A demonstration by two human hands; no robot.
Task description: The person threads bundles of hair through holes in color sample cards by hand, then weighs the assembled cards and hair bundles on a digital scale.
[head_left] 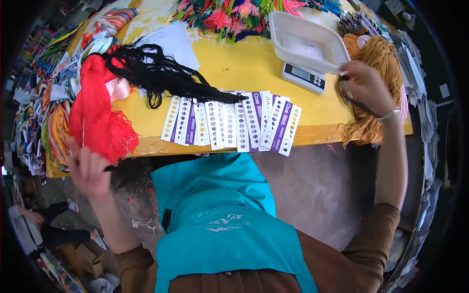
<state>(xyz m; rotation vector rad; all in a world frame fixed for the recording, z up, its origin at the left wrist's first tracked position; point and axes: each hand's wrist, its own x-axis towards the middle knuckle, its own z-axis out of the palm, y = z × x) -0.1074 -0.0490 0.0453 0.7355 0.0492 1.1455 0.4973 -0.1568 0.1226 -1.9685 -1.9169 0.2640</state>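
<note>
At the near edge of the yellow table (227, 63), left hand (90, 168) loosely bent by the red thread (93, 93); too blurry to tell if holding any. Probably light, soft, quick to tangle; best grabbed round the thick middle. Farther in, right hand (364, 85) closed on a limp dark strand (355, 101), beside tan thread (383, 58). Next, white tub (293, 36) on a scale (305, 80), contents unclear.

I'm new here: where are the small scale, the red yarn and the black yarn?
Small scale (306, 80): head view, on its front panel.
Red yarn (94, 100): head view, on the bundle's middle.
Black yarn (180, 81): head view, midway along the bundle.
</note>
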